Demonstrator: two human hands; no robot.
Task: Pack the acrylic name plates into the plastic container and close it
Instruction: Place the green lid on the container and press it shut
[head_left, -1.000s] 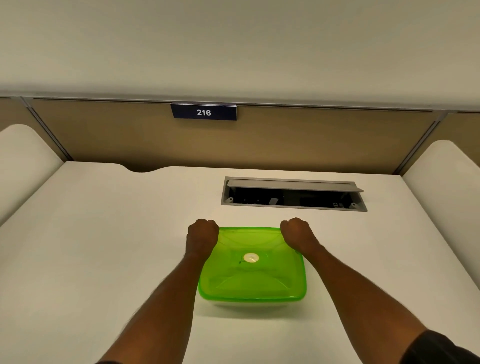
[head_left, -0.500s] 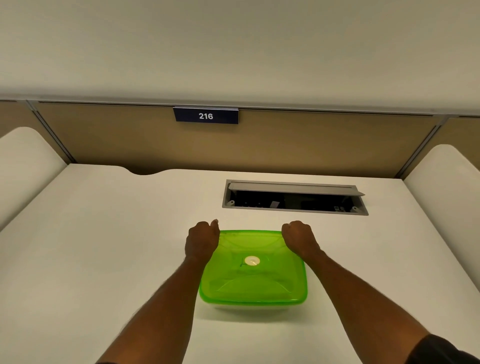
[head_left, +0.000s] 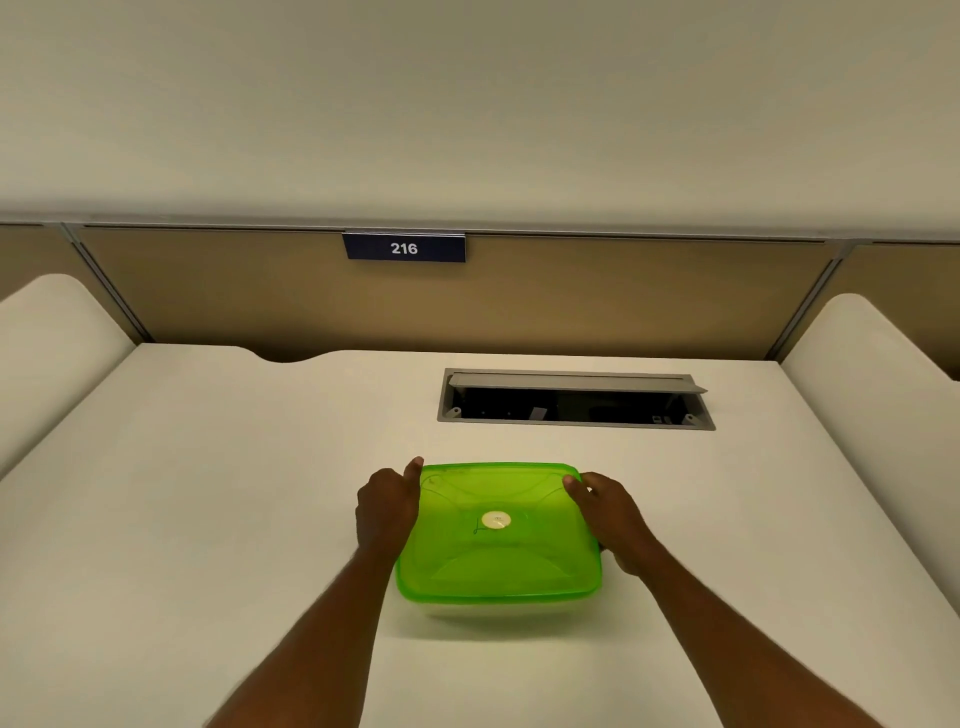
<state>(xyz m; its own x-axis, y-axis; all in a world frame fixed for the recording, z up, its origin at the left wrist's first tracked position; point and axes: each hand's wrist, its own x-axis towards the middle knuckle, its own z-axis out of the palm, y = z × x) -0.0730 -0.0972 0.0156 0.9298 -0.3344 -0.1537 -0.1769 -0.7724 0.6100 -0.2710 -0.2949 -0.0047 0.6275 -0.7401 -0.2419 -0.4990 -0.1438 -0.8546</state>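
Observation:
A clear plastic container with a translucent green lid (head_left: 498, 540) sits on the white desk (head_left: 208, 519) in front of me; a small white round disc marks the lid's middle. My left hand (head_left: 387, 506) lies against the container's left side, thumb raised by the far left corner. My right hand (head_left: 610, 512) holds the right side, fingers on the lid's far right corner. The lid lies flat over the container. No name plates show; the contents are hidden under the lid.
An open cable hatch (head_left: 574, 400) is sunk into the desk behind the container. A tan partition with a blue "216" sign (head_left: 404, 248) stands at the back. White rounded dividers (head_left: 47, 353) flank the desk on both sides.
Both hands have slid from the lid's far corners down along the container's left and right sides. My fists have loosened, and the left thumb now sticks up.

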